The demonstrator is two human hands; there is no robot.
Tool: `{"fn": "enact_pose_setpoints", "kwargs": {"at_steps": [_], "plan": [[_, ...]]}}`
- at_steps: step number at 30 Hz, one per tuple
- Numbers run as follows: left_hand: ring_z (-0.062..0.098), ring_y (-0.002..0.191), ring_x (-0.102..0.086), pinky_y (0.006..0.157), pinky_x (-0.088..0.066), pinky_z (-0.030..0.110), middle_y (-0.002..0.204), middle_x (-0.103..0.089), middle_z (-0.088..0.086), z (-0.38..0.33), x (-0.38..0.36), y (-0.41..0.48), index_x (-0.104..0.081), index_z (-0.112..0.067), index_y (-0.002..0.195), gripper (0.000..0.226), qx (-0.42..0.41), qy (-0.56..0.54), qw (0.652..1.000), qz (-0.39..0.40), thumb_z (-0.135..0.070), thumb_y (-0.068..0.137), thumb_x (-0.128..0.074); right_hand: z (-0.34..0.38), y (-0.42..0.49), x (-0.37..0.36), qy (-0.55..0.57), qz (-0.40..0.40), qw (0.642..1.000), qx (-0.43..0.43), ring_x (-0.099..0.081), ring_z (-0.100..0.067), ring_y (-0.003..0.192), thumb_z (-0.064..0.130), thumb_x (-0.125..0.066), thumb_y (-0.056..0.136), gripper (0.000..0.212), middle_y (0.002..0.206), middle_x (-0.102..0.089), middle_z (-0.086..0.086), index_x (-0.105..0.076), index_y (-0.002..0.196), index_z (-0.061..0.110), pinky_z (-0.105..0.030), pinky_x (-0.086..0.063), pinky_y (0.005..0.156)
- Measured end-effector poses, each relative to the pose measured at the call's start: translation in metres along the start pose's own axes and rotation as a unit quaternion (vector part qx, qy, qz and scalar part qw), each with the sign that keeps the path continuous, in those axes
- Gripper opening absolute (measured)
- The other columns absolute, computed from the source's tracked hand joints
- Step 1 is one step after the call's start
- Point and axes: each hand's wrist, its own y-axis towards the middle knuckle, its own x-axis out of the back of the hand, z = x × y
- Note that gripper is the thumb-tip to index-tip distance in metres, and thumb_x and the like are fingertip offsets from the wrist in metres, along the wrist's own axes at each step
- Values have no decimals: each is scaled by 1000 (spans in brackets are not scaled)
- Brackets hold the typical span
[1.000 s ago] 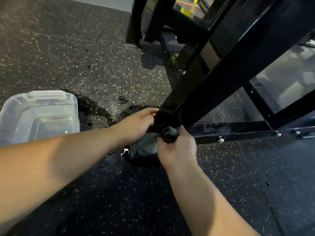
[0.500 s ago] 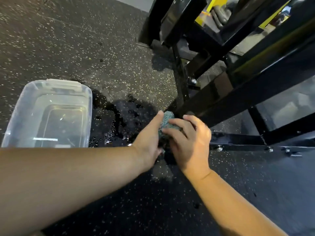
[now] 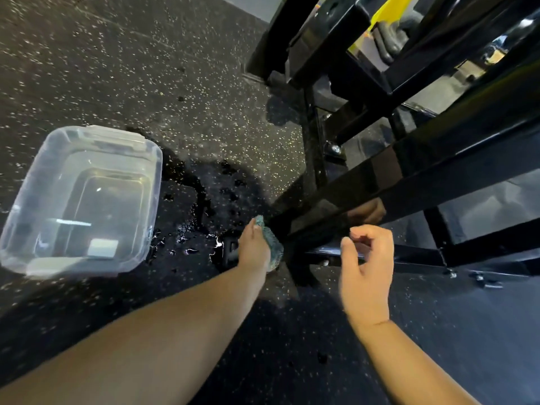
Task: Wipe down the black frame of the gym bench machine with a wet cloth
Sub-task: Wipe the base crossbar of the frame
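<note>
The wet blue-green cloth [image 3: 270,247] lies against the low end of the glossy black metal frame [image 3: 365,182], pressed there by the left hand [image 3: 253,249]; how its fingers lie is hidden. The right hand [image 3: 366,267], at three o'clock from the cloth, hangs loosely curled and holds nothing; the clear plastic tub of water [image 3: 152,159] stands at nine o'clock on the wet speckled rubber floor [image 3: 187,83].

Tub [image 3: 87,200] on floor left of frame [image 3: 409,176]; cloth [image 3: 270,244] against frame's lower end

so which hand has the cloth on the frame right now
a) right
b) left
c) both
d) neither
b: the left hand presses the cloth against the black frame, while the right hand hangs beside it holding nothing.
</note>
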Motion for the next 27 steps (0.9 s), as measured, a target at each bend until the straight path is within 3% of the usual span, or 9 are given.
{"fn": "enact_pose_setpoints", "kwargs": {"at_steps": [2, 5, 10, 14, 16, 18, 22, 24, 27], "plan": [[25, 133, -37, 114, -25, 43, 148, -35, -3, 2, 4, 17, -42, -28, 140, 57, 62, 14, 998, -17, -54, 90, -32, 10, 1, -2, 80, -18, 993, -89, -52, 3, 85, 14, -54, 92, 19, 95, -53, 11, -50, 90, 33, -11, -41, 78], [24, 133, -39, 111, -31, 45, 143, -44, 5, -16, -24, -1, -46, -17, 136, 83, -83, 62, 994, 16, -65, 71, -24, 18, 9, 7, 156, -20, 971, -180, -54, -1, 75, 7, -51, 96, 19, 82, -57, 6, -55, 86, 21, -12, -43, 73], [7, 129, -37, 111, -26, 33, 135, -43, -14, -75, -53, -74, -47, -41, 123, 37, -241, 37, 963, 115, -49, 90, -30, 39, 30, 37, 115, -6, 970, -214, -55, 1, 72, 5, -48, 95, 20, 70, -62, 16, -58, 80, 13, -11, -43, 72], [19, 129, -34, 112, -23, 34, 140, -41, 1, -100, -50, -76, -49, -30, 127, 37, -35, 145, 988, 33, -27, 101, -22, 80, 51, 69, 80, 0, 957, -281, -55, -5, 75, 16, -51, 96, 21, 75, -64, 13, -60, 76, 16, -21, -41, 73], [27, 127, -39, 109, -26, 34, 139, -44, 14, -128, -69, -102, -49, -16, 133, 51, -59, 161, 985, 6, -31, 97, -16, 95, 65, 85, 85, 7, 948, -306, -56, -12, 79, 18, -52, 96, 21, 81, -64, 4, -59, 76, 18, -29, -42, 78], [25, 124, -42, 108, -27, 31, 131, -51, 13, -158, -97, -140, -52, -9, 129, 59, -203, 150, 967, 45, -35, 89, -17, 106, 73, 101, 89, 16, 948, -304, -56, -15, 82, 17, -53, 97, 17, 85, -64, -2, -60, 81, 17, -33, -43, 79], [6, 125, -30, 102, -13, 8, 134, -41, -5, -206, -125, -210, -44, -19, 136, 53, -332, 126, 929, 107, -35, 90, -25, 138, 90, 144, 104, 13, 955, -279, -56, -8, 79, 21, -61, 90, 6, 85, -62, 8, -59, 90, 27, -25, -44, 73], [5, 126, -30, 106, -15, 11, 135, -40, -6, -204, -125, -207, -44, -23, 136, 51, -305, 123, 938, 105, -38, 91, -25, 154, 105, 169, 82, -40, 969, -229, -56, -1, 83, 17, -63, 88, 17, 93, -60, 11, -56, 93, 31, -15, -42, 75], [21, 124, -42, 104, -33, 19, 130, -45, 1, -220, -126, -210, -50, -20, 125, 31, -137, 35, 988, 60, -26, 100, -34, 178, 128, 213, 38, -69, 989, -123, -52, -3, 92, 26, -59, 82, 23, 105, -54, 6, -52, 102, 35, -10, -41, 77]]}}
